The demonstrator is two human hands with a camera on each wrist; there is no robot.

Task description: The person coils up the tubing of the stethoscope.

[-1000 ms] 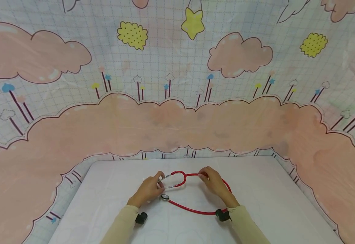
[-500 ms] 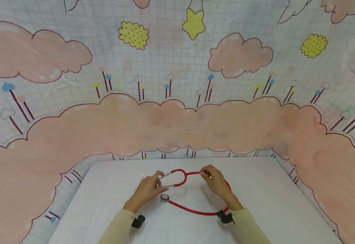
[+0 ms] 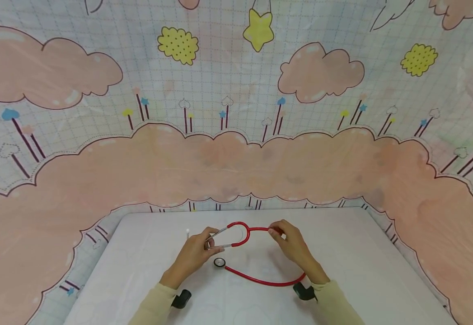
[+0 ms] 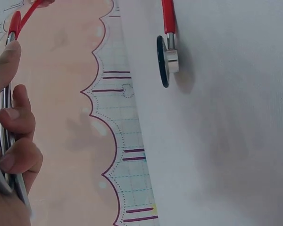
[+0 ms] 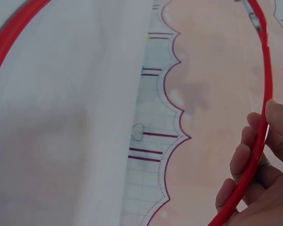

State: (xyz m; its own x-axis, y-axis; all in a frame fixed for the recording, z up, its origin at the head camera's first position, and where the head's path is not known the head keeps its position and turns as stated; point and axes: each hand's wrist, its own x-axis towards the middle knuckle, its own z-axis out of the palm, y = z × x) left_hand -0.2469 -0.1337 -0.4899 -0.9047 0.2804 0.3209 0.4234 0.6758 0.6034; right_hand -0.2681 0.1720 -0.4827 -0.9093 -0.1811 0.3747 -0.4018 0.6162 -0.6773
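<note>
A red stethoscope (image 3: 260, 283) is stretched between both hands above a white table. My left hand (image 3: 194, 250) grips its two metal ear tubes (image 3: 218, 233); in the left wrist view the fingers (image 4: 20, 120) curl round them. The red tubing forks into a U (image 3: 246, 234) to the right of that hand. My right hand (image 3: 292, 241) pinches the single tube just past the fork, and in the right wrist view the tube (image 5: 266, 70) runs between thumb and fingers. The round chest piece (image 3: 219, 262) lies on the table below the left hand, its tube curving right toward the right wrist.
The white table (image 3: 147, 230) reaches back to a wall cloth (image 3: 236, 167) printed with clouds and stars. Black wrist cameras (image 3: 182, 299) are strapped at both sleeves.
Both hands have risen a little, lifting the ear tubes and fork. The left hand has shifted slightly left, the right hand slightly right. The chest piece stays in place.
</note>
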